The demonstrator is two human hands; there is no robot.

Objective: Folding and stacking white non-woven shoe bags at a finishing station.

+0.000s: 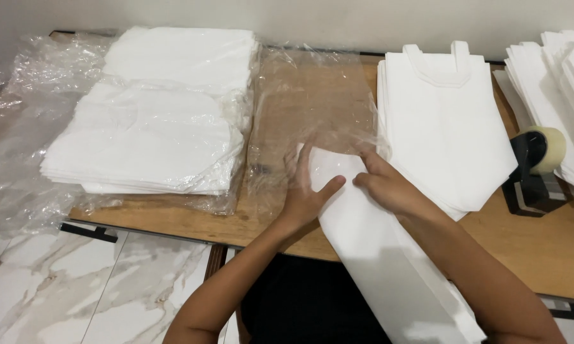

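Fingers (299, 167) of my left hand (304, 194) spread wide inside a clear plastic sleeve (312, 108), holding its mouth open, while my right hand (389, 188) pinches the top edge of a folded white cloth bag (369, 248) to steer it in. That bag lies slanting off the wooden surface (541, 248) toward my lap. Bagged stacks (159, 121) sit at my left, an unwrapped pile (446, 127) at my right, beside a tape dispenser (534, 169).

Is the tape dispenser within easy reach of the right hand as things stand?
Probably yes: the right hand is busy on the folded bag, but only a low bag stack lies between it and the tape dispenser.
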